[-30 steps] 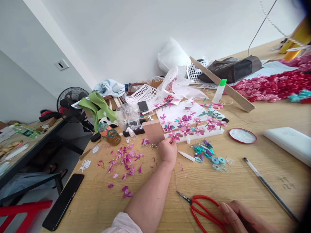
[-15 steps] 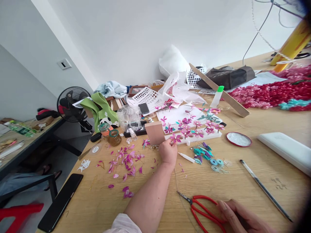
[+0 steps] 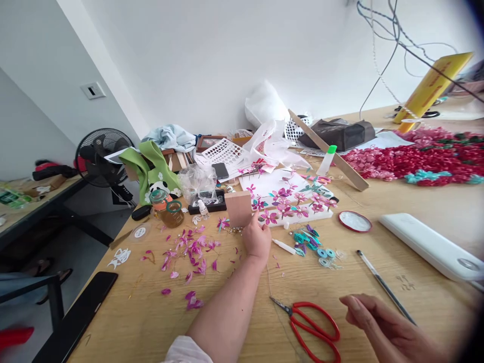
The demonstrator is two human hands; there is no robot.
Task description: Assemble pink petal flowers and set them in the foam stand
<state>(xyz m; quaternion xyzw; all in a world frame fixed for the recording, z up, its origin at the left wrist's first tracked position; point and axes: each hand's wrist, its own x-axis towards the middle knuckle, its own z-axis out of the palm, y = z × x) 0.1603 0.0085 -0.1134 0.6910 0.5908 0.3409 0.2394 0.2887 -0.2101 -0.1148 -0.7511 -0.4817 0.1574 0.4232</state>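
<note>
My left hand [image 3: 257, 238] reaches to the left end of a white foam block [image 3: 310, 219]. Its index finger points up and the others are curled, right beside a pink petalled flower [image 3: 269, 217]; whether they grip its stem is hidden. Several more pink flowers [image 3: 301, 211] stand along the block. Just left of the hand is an upright wooden piece [image 3: 238, 209]. My right hand [image 3: 381, 325] hovers at lower right, thumb and fingers drawn together with nothing visible in them. Red-handled scissors [image 3: 297, 313] lie on the table to its left, apart from it.
Loose magenta petals [image 3: 194, 252] are scattered left of my forearm. A white glue tube [image 3: 284, 246], teal pieces [image 3: 307, 239], a pen [image 3: 385, 286], a round lid [image 3: 354, 222] and a white case [image 3: 427, 244] lie rightward. A jar [image 3: 172, 214] and a black phone [image 3: 81, 315] are on the left.
My right hand has come off the scissors' handle and moved slightly away. My left index finger is now raised beside the flower. The view has turned a little to the right.
</note>
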